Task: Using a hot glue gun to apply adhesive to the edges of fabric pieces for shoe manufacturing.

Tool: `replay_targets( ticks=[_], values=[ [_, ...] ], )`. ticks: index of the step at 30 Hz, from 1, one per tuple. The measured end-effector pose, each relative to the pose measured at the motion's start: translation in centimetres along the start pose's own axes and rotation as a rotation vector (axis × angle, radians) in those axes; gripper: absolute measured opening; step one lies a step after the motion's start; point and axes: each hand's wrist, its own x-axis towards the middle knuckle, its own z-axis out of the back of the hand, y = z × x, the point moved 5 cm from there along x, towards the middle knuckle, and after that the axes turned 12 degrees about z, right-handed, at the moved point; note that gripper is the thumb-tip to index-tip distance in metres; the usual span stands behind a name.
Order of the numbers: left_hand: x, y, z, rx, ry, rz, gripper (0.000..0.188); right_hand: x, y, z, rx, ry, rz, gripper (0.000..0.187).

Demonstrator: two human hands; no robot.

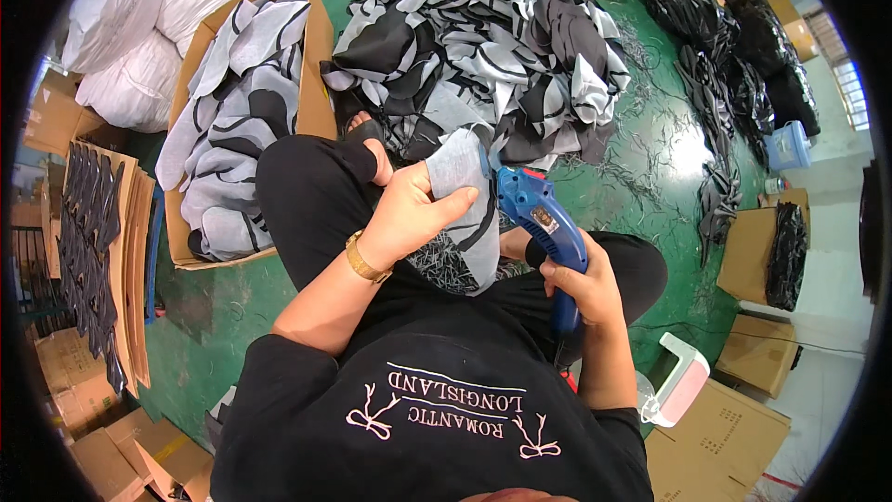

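Note:
My left hand (409, 216) grips a light grey fabric piece (457, 167) with dark edging, thumb on top and fingers underneath. My right hand (591, 286) is wrapped round the handle of a blue handheld electric fabric cutter (544, 214). The cutter's head touches or almost touches the right edge of the fabric; the exact contact at the blade cannot be made out. Beyond my hands lies a big heap of grey and black fabric pieces (483, 46) on the green floor. Thin trimmed strips (444, 262) are scattered between my legs.
To the left stands an open cardboard box (316, 84) full of similar fabric pieces. White sacks (125, 28) lie behind it. Black plastic bags (692, 9), a blue bin (788, 145) and cartons (757, 339) line the right side. Close by my right elbow is a pink-and-white object (681, 381).

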Motion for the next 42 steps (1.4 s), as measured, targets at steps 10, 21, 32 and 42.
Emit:
replay_targets(
  ticks=[10,21,32,42],
  values=[
    [0.0,2.2,-2.4,-0.251,0.187,0.058,0.048,3.9,2.7,-1.6,-0.015,-0.110,0.168,0.046],
    [1.2,1.9,-3.0,-0.530,0.152,0.166,0.030,5.0,0.9,-2.5,-0.060,-0.087,0.190,0.042],
    [3.6,0.7,-0.5,-0.805,0.300,0.242,0.029,0.9,-3.3,1.0,0.280,0.167,-0.062,0.047],
    [3.5,0.7,-1.5,-0.683,0.301,0.264,0.032,1.1,-3.5,1.0,0.255,0.244,-0.099,0.057]
  ],
)
